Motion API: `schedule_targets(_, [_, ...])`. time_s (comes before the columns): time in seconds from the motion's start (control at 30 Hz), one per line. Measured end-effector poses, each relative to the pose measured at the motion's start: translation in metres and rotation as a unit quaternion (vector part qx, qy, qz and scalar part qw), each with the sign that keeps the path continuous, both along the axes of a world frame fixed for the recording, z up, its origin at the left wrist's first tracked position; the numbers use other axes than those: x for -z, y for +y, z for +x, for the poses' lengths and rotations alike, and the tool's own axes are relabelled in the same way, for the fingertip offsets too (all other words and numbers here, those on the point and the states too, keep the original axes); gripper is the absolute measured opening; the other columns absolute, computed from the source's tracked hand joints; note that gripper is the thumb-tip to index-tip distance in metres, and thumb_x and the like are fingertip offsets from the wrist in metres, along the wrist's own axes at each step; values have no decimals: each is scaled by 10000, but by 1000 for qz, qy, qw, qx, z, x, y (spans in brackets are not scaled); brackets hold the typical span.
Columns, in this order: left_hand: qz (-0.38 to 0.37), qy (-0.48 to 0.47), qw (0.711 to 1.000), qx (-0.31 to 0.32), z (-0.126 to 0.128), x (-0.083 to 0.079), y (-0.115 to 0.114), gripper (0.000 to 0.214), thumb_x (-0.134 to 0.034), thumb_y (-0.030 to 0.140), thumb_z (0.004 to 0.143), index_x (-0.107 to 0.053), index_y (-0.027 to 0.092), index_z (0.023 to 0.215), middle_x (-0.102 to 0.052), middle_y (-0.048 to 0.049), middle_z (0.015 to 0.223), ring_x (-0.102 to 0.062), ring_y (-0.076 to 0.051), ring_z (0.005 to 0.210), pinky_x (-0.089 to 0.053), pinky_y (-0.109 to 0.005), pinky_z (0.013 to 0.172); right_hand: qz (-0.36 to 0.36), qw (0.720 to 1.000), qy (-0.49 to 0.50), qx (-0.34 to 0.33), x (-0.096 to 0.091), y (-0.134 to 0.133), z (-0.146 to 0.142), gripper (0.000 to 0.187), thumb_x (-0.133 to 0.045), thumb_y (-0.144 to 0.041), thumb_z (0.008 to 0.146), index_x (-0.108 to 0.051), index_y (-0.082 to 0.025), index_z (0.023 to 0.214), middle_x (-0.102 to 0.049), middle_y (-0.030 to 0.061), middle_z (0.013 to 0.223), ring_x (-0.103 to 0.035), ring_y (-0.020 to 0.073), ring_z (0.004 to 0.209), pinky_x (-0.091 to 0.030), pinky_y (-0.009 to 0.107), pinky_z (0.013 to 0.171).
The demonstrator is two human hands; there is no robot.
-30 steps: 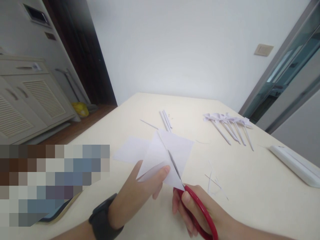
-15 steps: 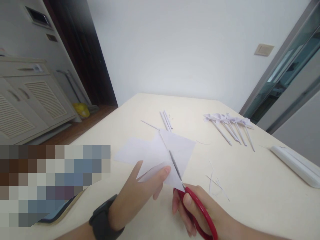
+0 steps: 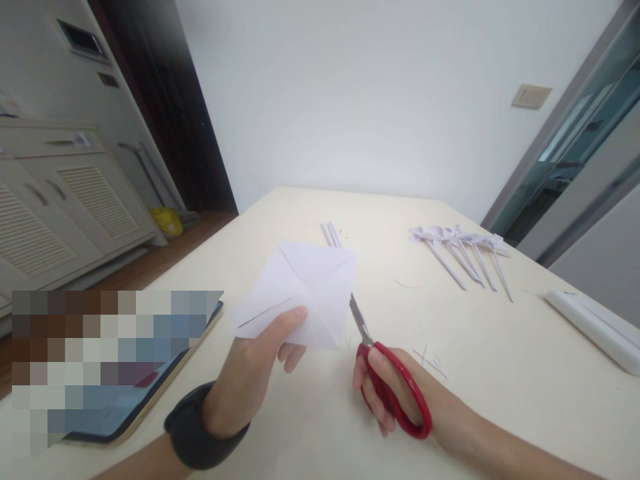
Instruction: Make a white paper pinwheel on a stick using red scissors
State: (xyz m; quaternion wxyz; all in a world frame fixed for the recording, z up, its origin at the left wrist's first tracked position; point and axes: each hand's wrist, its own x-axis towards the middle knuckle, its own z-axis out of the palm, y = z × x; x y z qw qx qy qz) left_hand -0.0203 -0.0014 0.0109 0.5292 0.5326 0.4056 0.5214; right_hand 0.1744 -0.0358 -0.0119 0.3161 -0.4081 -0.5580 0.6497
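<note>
My left hand (image 3: 255, 373) pinches the near edge of a square sheet of white paper (image 3: 300, 293), holding it tilted up above the table; creases cross it and a slit runs in from one corner. My right hand (image 3: 395, 400) grips red-handled scissors (image 3: 390, 373) with its fingers through the loops. The blades point up and left, just right of the paper and partly hidden behind it. A dark watch is on my left wrist.
Cream table (image 3: 500, 373). Several white paper pinwheels on sticks (image 3: 460, 250) lie at the right rear, thin paper sticks (image 3: 333, 235) behind the sheet, paper slivers (image 3: 430, 360) near my right hand. A white long object (image 3: 595, 330) lies far right, a tablet (image 3: 125, 400) at left.
The scissors have come out of the cut and drawn back to the right. My left hand has lifted and turned the paper, which lay flatter before.
</note>
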Motion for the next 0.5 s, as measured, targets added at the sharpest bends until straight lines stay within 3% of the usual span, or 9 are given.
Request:
schedule_targets(0.13, [-7, 124, 989, 77, 0, 6, -5, 399, -428, 292, 848, -316, 202, 476, -359, 44, 496, -384, -109, 475, -321, -245, 466, 26, 996, -16, 79, -13, 9, 10, 408, -348, -488, 899, -528, -148, 763, -471, -37, 520, -436, 80, 436, -341, 208, 461])
schedule_targets(0.3, [-7, 290, 945, 152, 5, -6, -8, 421, -376, 352, 839, -355, 207, 444, -426, 42, 473, -476, -129, 506, -383, -258, 613, 67, 989, -38, 124, -20, 20, 24, 330, -388, -400, 896, -478, -166, 680, -498, -13, 598, -485, 108, 576, -419, 251, 619])
schedule_targets(0.4, [-21, 323, 934, 149, 9, -9, -8, 416, -393, 365, 815, -369, 211, 429, -433, 45, 455, -495, -134, 505, -398, -257, 625, 97, 978, -101, 154, -17, 31, 34, 80, -470, -250, 826, -510, -181, 836, -545, 11, 760, -520, 128, 665, -427, 250, 597])
schedule_targets(0.5, [-27, 321, 938, 130, 12, -4, -9, 355, -434, 369, 790, -460, 213, 472, -459, 49, 441, -509, -147, 501, -417, -263, 600, 161, 957, -187, 149, -13, 42, 42, 132, -455, -156, 754, -545, -188, 846, -567, 35, 901, -536, 147, 725, -419, 235, 531])
